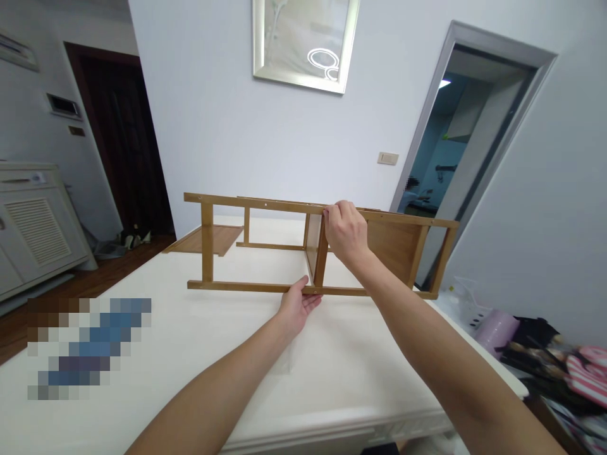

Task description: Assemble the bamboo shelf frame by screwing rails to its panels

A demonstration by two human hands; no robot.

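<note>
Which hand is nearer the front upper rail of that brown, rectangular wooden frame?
Right: the right hand grips the front upper rail; the left hand is below, holding the front lower rail.

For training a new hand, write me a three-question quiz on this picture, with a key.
1. True or false: the right hand grips the upper rail of the wooden frame.
2. What hangs on the wall: (a) a clock, (b) a framed picture, (c) a coat?
3. Fill in: the left hand has its fingers ___ the lower rail.

Key: 1 true; 2 b; 3 below.
</note>
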